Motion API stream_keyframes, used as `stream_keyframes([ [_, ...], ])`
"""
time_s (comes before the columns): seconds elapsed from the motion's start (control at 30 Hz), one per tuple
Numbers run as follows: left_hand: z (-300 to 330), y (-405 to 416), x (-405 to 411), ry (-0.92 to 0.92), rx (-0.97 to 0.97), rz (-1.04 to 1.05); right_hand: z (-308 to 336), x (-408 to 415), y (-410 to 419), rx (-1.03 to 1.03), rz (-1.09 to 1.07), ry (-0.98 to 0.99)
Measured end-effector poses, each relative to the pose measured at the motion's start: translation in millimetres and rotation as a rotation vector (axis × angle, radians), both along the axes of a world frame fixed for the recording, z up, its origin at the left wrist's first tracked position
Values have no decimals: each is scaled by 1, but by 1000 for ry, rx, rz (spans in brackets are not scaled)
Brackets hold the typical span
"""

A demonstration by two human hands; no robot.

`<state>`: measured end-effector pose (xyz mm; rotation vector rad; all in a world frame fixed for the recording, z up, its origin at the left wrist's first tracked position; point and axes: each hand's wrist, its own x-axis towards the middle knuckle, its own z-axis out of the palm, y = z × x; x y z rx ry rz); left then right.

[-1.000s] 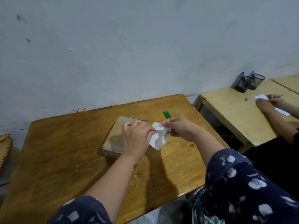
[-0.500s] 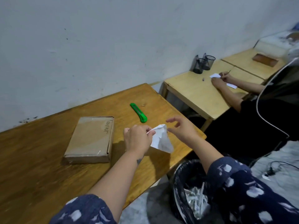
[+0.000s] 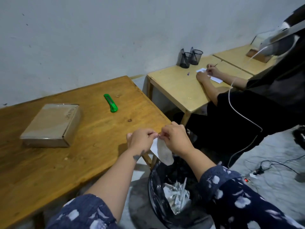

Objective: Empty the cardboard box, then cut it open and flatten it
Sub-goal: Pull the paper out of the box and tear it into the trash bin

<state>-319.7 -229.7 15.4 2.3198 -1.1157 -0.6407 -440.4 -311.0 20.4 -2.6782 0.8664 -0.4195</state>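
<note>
Left hand and right hand both pinch what looks like white paper above the bin.

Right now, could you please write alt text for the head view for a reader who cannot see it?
Both hands, left hand and right hand, pinch a white paper piece above a black-lined bin beside a wooden table. On it lie a closed cardboard box and a green utility knife.
</note>
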Motion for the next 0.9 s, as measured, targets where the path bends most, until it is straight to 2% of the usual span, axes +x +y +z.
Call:
stream_keyframes([
  [0.17,-36,3,-44,352,1,206,-14,-66,-6,30,-53,-52],
  [0.27,-48,8,-57,330,-9,367,-19,-99,-18,156,-152,-113],
  [0.4,-49,13,-55,274,-134,677,-15,-119,-25,319,-305,-221],
  [0.47,-52,8,-81,217,-85,698,-18,-157,-29,382,-411,-291],
  [0.57,-52,13,-83,165,-112,801,-19,-160,-27,423,-422,-323],
  [0.67,-50,14,-83,161,-113,898,-12,-172,-37,420,-502,-452],
  [0.73,-50,15,-83,176,-138,838,-6,-183,-44,433,-529,-474],
  [0.9,-54,-10,-117,341,-232,306,-1,-174,-38,521,-449,-428],
])
